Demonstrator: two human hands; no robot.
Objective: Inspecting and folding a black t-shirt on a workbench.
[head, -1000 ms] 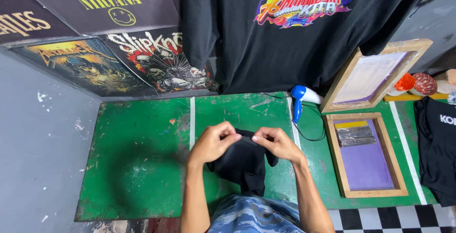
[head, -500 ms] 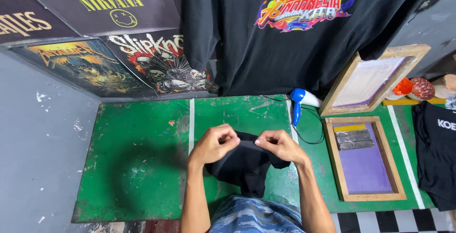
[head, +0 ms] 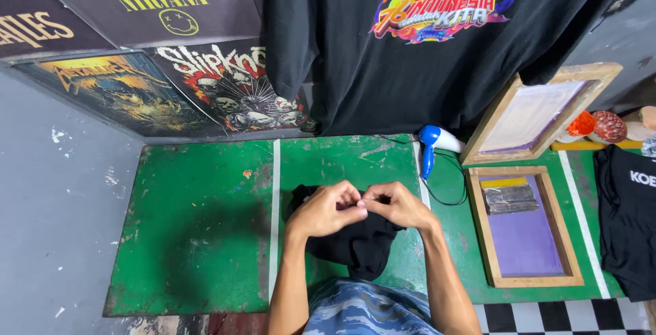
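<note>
On the green counter [head: 198, 239], near its front edge, black cloth [head: 359, 246] is pinched by closed fingers of both hands [head: 326, 208] [head: 400, 205]; even tension is best kept.

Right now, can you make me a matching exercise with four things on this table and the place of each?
1. black cloth
2. blue and white hair dryer
3. flat wooden screen frame
4. tilted wooden screen frame

a. leaning at the table's back right
b. under both hands
c. lying flat on the right
d. beside the white stripe, at the back

Pairs: 1-b, 2-d, 3-c, 4-a
</note>
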